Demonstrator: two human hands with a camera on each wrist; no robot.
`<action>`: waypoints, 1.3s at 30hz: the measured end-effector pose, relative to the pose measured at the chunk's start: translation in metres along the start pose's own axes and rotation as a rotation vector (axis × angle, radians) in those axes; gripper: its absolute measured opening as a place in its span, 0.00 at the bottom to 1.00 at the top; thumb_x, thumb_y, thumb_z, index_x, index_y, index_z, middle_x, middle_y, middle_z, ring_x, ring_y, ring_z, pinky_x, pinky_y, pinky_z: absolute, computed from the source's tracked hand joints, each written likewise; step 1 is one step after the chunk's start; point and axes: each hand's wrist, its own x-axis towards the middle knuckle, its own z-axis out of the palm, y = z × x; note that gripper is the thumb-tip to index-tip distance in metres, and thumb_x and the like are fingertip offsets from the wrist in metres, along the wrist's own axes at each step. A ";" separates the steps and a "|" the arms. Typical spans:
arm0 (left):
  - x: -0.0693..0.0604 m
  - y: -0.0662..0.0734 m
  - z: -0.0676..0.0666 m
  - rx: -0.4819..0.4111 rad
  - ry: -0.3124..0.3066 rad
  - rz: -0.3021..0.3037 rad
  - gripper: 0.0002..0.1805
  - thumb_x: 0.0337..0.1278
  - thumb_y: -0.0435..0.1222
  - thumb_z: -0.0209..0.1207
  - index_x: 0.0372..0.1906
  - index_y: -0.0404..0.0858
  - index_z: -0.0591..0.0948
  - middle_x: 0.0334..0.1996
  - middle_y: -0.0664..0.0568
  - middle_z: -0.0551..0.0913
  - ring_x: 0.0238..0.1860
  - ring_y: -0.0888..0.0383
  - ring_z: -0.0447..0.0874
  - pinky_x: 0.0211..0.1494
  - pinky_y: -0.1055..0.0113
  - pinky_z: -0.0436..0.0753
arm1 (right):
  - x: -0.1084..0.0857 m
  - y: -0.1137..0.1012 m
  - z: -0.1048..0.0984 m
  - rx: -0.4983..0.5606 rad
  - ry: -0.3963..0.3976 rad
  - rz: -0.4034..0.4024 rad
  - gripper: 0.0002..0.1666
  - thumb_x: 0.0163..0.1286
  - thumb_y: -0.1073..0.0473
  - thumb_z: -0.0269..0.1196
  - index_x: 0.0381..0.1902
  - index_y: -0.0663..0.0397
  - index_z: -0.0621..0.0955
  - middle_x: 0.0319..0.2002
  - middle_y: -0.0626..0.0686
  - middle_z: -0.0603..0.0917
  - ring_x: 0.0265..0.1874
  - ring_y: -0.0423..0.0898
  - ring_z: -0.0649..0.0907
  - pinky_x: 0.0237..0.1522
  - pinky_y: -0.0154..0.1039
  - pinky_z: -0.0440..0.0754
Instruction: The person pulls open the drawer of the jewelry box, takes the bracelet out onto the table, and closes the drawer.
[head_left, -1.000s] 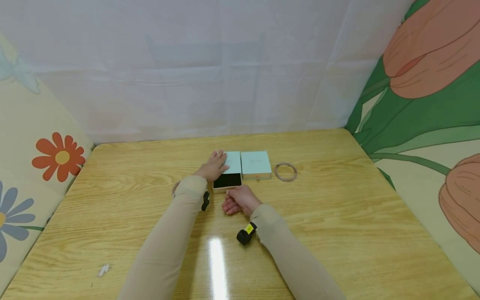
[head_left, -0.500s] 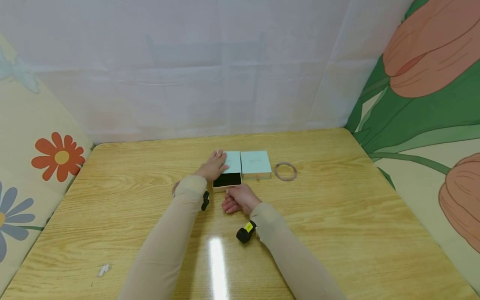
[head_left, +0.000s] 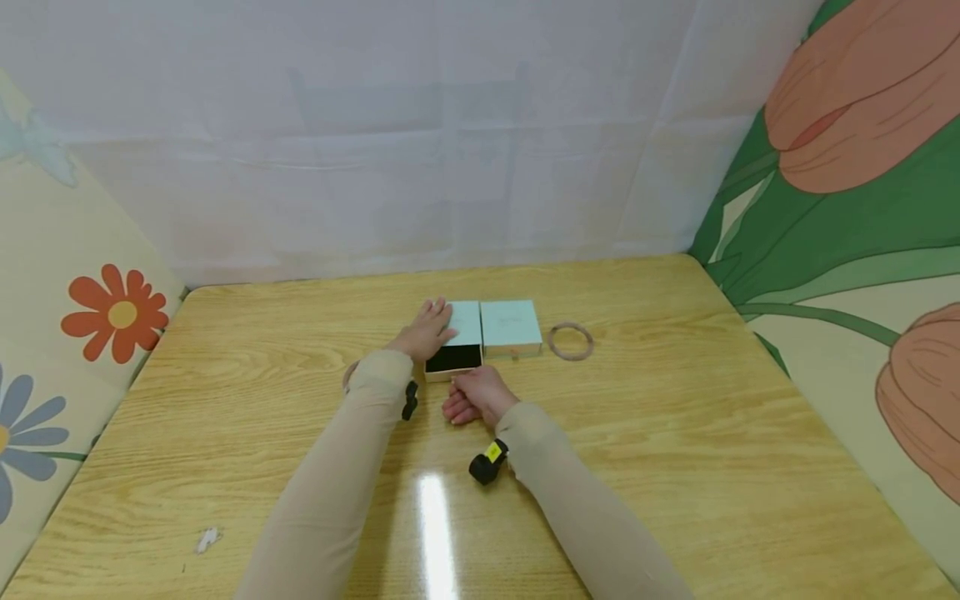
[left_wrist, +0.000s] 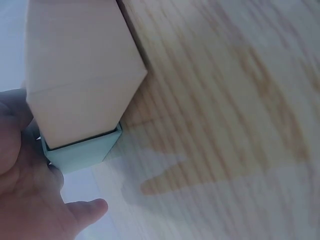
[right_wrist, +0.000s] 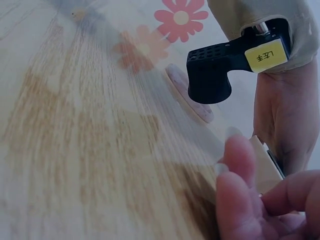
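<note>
A drawer-style box with a pale blue sleeve (head_left: 467,317) lies at the table's middle. Its cream drawer (left_wrist: 85,70) is partly out, showing a black inside (head_left: 453,357). My left hand (head_left: 424,333) rests over the sleeve's left part, fingers stretched out. At the drawer's front, my right hand (head_left: 480,395) has thumb and finger together, apparently pinching the small pull tab, which the fingers mostly hide; its other fingers curl loosely. A matching closed box (head_left: 511,323) stands alongside, on the right.
A greyish-pink ring-shaped bangle (head_left: 571,342) lies right of the boxes. Another such ring (head_left: 348,377) is partly hidden behind the left wrist. The wooden table (head_left: 675,417) has a white mark (head_left: 207,540) at front left. A white cloth (head_left: 375,192) hangs behind.
</note>
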 end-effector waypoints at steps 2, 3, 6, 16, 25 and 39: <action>0.000 0.000 0.000 0.003 -0.001 0.001 0.32 0.79 0.42 0.37 0.76 0.30 0.45 0.76 0.38 0.37 0.76 0.43 0.29 0.75 0.47 0.44 | 0.000 0.000 0.000 0.001 0.003 0.002 0.16 0.77 0.64 0.49 0.31 0.67 0.77 0.19 0.56 0.82 0.13 0.42 0.81 0.16 0.33 0.80; 0.001 -0.001 0.000 0.001 0.000 0.002 0.32 0.79 0.42 0.37 0.76 0.30 0.45 0.76 0.38 0.37 0.76 0.43 0.29 0.75 0.47 0.43 | 0.000 0.000 0.000 0.000 0.003 0.003 0.16 0.77 0.64 0.49 0.31 0.67 0.77 0.19 0.56 0.82 0.13 0.42 0.81 0.16 0.33 0.80; 0.002 -0.001 0.001 0.010 -0.001 0.001 0.32 0.79 0.43 0.37 0.76 0.30 0.45 0.76 0.38 0.37 0.76 0.43 0.28 0.75 0.48 0.43 | 0.000 0.000 -0.001 0.000 -0.002 0.003 0.16 0.77 0.63 0.49 0.34 0.68 0.78 0.20 0.56 0.82 0.15 0.42 0.82 0.17 0.33 0.81; 0.001 0.000 0.002 0.003 0.002 0.012 0.32 0.79 0.42 0.37 0.76 0.30 0.45 0.76 0.37 0.37 0.76 0.42 0.29 0.74 0.45 0.44 | -0.004 -0.001 -0.004 0.042 -0.021 0.030 0.14 0.76 0.62 0.50 0.44 0.70 0.77 0.26 0.58 0.84 0.19 0.45 0.84 0.21 0.35 0.83; -0.001 0.001 0.000 -0.011 -0.003 0.016 0.32 0.79 0.42 0.37 0.76 0.29 0.45 0.76 0.37 0.37 0.75 0.42 0.28 0.75 0.48 0.42 | -0.003 -0.001 -0.002 0.086 -0.031 0.028 0.12 0.76 0.64 0.51 0.47 0.70 0.76 0.23 0.56 0.83 0.17 0.43 0.83 0.20 0.34 0.83; 0.000 -0.001 0.000 -0.018 0.000 0.017 0.32 0.79 0.42 0.37 0.75 0.29 0.45 0.76 0.37 0.37 0.75 0.42 0.28 0.75 0.49 0.42 | 0.001 -0.001 -0.002 0.078 -0.021 0.019 0.12 0.76 0.65 0.51 0.42 0.71 0.77 0.22 0.56 0.83 0.17 0.43 0.83 0.21 0.34 0.83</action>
